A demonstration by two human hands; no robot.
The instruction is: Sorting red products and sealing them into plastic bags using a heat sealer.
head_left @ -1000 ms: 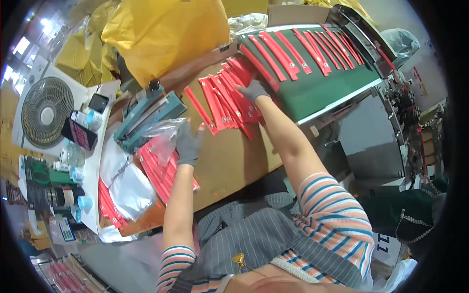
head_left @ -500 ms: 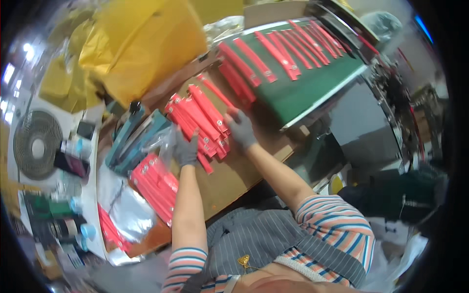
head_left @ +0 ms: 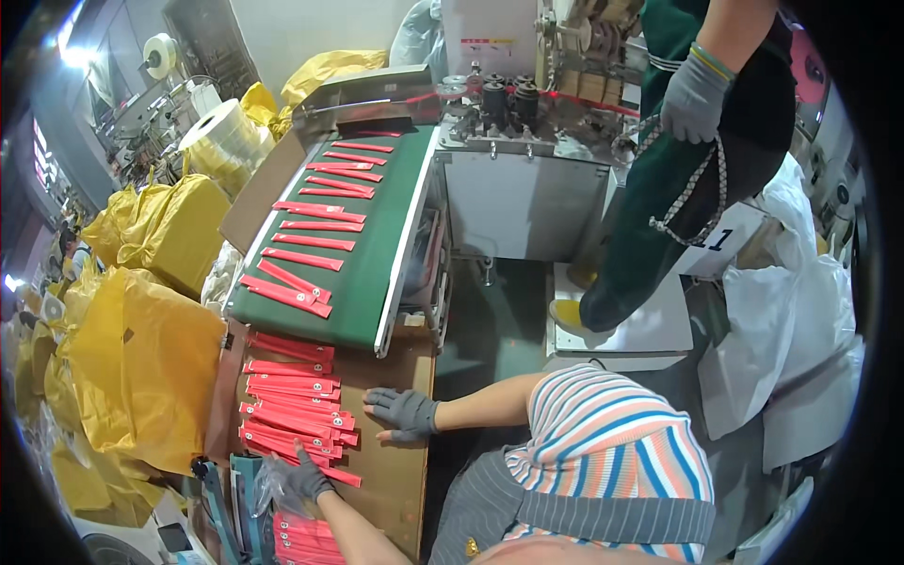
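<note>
Slim red packets (head_left: 292,405) lie in an overlapping pile on a brown cardboard surface (head_left: 395,513). My left hand (head_left: 306,477), in a grey glove with bare fingertips, rests at the pile's near left end. Its visible fingers are apart, touching the lower packets, and a crumpled clear plastic bag (head_left: 270,485) lies against it. To the right of the pile, my right hand (head_left: 403,414) is open, its fingers stretched toward the packets across the cardboard. It holds nothing.
A green conveyor belt (head_left: 363,254) beyond the pile carries several red packets. Yellow bags (head_left: 141,367) stand on the left. More packets (head_left: 306,541) lie below my left hand, beside a blue-green device (head_left: 247,504). A gloved co-worker (head_left: 697,94) stands on a white platform (head_left: 621,334).
The view has swung, so the belt now sits straight ahead and the co-worker shows. My right hand has moved off the packets onto the cardboard; my left stays by the pile.
</note>
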